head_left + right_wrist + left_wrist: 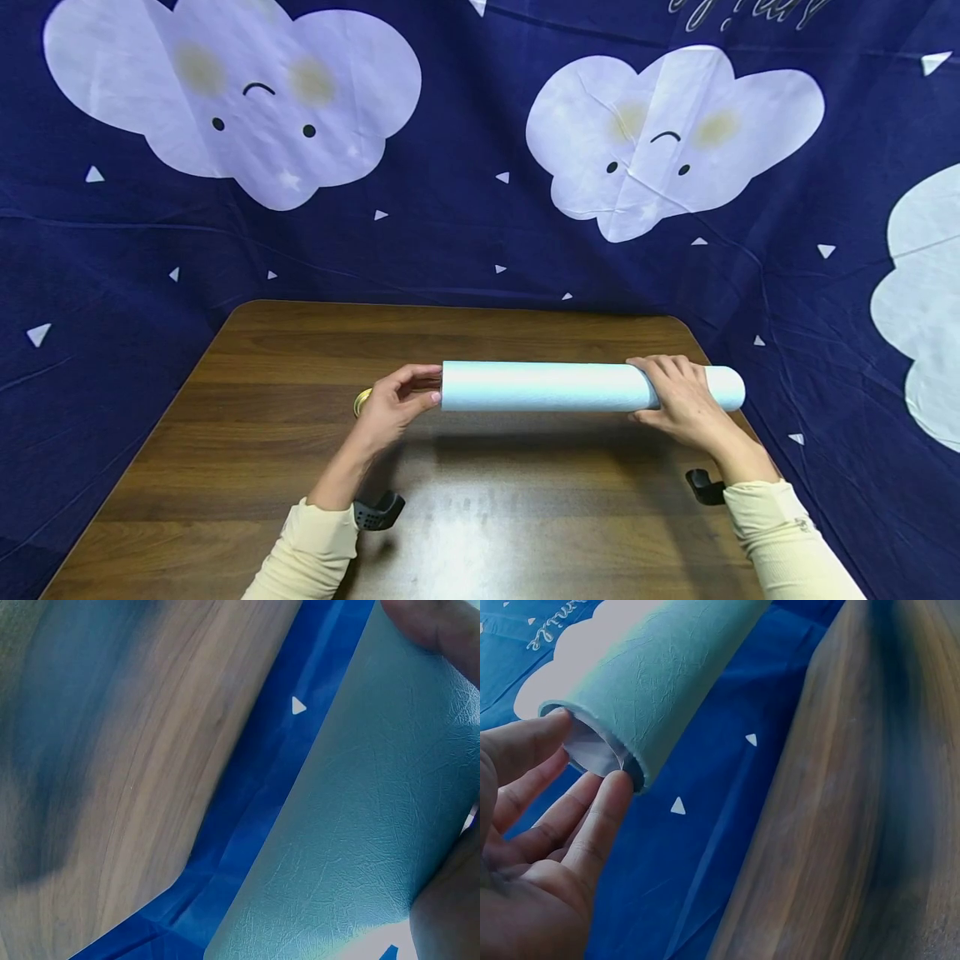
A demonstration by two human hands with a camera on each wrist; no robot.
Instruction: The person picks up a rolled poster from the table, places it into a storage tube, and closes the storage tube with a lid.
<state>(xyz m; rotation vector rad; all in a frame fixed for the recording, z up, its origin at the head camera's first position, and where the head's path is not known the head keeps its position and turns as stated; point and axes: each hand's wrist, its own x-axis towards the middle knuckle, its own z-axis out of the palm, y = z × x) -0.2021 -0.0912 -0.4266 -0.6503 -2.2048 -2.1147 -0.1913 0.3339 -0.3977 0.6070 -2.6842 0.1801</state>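
Observation:
A pale blue rolled mat (540, 386) with a creased, leather-like surface lies level across the head view, above the table with its shadow below. Near its right end my right hand (682, 396) grips it, fingers over the far side and thumb on the near side. My left hand (393, 404) is at the open left end. In the left wrist view, thumb and fingertips (615, 784) hold the rim of the roll (675, 675), whose hollow inside shows a pale inner layer. Close-up in the right wrist view, the mat (337, 802) fills much of the frame.
A round gold-coloured object (362, 402) sits behind my left hand, mostly hidden. Under everything is a brown wooden table (300, 333) with rounded far corners. Dark blue cloth (450, 167) with printed clouds hangs around it. Black wrist-camera mounts (380, 511) stick out from both wrists.

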